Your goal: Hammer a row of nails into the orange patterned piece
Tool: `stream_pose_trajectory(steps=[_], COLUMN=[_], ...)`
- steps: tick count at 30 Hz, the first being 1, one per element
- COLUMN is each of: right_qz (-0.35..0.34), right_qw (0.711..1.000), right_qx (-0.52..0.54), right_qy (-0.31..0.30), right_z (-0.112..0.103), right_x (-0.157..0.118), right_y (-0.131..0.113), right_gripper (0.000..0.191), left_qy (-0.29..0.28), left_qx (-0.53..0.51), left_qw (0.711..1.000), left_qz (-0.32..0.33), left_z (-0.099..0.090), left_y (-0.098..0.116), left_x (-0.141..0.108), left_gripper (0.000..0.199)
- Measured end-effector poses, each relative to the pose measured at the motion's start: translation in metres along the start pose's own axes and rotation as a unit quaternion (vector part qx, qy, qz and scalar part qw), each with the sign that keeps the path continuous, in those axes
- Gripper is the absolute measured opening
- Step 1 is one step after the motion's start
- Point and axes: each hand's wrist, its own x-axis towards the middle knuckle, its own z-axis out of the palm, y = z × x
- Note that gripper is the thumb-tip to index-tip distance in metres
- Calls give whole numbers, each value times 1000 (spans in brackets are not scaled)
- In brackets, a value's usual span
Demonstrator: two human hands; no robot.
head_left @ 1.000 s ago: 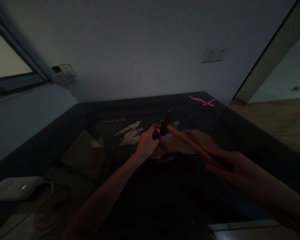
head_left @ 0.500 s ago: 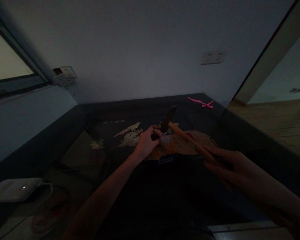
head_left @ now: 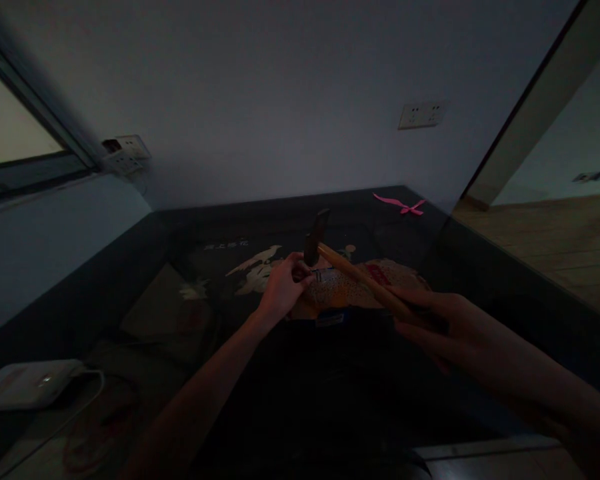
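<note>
A dark surface fills the corner under the wall. On it, near the middle, lies an orange speckled bag. Over the bag the right hand has its grip closed around the wooden handle of a hammer, whose dark head stands above the bag's left end. The left hand pinches something small beneath that head; too dark to tell what.
</note>
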Motion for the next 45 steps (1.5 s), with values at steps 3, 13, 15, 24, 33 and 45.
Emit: stream_pose_trajectory(steps=[3,13,15,24,33,45], right_qz=[-9,3,0,5,94,164], right_qw=[1000,1000,1000,999,976,966], right_qx=[-2,-13,-24,41,166,185], right_qy=[-25,-22,-14,20,103,74], right_z=[0,2,3,4,25,41], right_x=[4,6,7,2,-12,-32], right_y=[-5,0,2,11,49,69], right_gripper=[36,35,32,43,60,56], left_qy=[-1,3,4,-16,-68,-112], left_qx=[9,49,58,5,107,148], left_qw=[1000,999,998,1000,991,982], left_qz=[-2,-1,-2,16,38,43], left_z=[0,-2,-2,-3,-35,-34], left_y=[2,4,4,1,10,5], left_x=[-1,-1,-1,-1,3,5], left_gripper=[33,32,33,36,11,7])
